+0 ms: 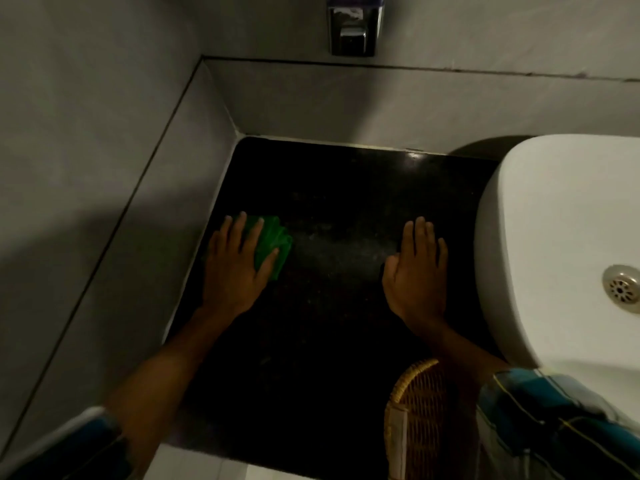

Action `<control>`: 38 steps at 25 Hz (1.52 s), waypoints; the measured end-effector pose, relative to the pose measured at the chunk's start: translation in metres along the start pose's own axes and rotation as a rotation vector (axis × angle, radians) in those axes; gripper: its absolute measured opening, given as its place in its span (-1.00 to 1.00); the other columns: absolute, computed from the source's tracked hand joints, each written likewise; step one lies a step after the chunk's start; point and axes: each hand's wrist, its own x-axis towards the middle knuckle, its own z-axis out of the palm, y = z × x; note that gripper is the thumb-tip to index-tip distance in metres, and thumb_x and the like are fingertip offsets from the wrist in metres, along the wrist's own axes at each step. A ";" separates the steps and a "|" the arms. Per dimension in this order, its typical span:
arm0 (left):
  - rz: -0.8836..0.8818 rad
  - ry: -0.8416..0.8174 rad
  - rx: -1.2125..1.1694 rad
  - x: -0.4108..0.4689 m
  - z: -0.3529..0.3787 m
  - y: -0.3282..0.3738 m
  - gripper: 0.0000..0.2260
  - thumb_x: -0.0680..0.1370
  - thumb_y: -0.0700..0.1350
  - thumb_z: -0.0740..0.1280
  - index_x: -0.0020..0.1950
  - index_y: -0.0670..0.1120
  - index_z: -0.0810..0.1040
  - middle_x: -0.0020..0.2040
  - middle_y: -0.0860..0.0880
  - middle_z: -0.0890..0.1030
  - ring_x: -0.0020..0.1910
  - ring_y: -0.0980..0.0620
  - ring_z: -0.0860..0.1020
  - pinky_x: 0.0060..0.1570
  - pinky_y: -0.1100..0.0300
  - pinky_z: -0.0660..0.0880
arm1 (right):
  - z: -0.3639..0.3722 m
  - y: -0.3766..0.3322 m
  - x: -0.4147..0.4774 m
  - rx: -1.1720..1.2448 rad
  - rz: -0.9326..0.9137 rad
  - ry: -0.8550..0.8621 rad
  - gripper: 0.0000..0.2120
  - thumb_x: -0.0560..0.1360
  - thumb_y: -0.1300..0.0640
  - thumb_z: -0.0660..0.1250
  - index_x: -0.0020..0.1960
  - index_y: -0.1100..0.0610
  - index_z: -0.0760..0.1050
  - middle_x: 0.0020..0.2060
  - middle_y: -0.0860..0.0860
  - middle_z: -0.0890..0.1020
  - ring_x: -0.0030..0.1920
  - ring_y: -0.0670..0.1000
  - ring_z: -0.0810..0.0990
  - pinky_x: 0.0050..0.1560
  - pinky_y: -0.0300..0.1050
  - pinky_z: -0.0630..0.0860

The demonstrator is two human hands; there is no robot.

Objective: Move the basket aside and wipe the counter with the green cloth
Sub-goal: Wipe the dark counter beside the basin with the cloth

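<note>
Head view: your sleeves (554, 420) sit closest to the lens, striped blue, one at each bottom corner. Just past the right sleeve, the basket (419, 420) is at the front right edge of the counter (346, 188), woven wicker, partly under your right forearm, close beside the sink (554, 237).

Your left hand (235, 268) is flat, palm down, fingers spread, pressing on the green cloth (273, 240). Cloth lies on the counter near the left wall, mostly under your fingers; its bunched edge sticks out to the right of your hand. Not pinched, just pressed.

Your right hand (415, 271) is flat and open on bare counter, fingers together, holding nothing, just left of the sink's white rim. Well apart from the cloth.

Counter is dark, speckled stone. A metal dispenser (353, 29) is mounted on the back wall above it. Sink drain (621, 289) shows at the right edge.
</note>
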 end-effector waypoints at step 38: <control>-0.852 -0.341 -1.311 -0.137 -0.078 0.091 -0.75 0.47 -0.25 0.45 0.14 -0.22 0.58 0.09 -0.26 0.65 -0.11 -0.14 0.65 -0.16 -0.02 0.63 | -0.062 -0.055 -0.092 0.670 0.138 -0.851 -0.55 0.38 0.08 0.53 0.19 0.24 0.52 0.18 0.16 0.60 0.12 0.11 0.61 0.04 -0.05 0.60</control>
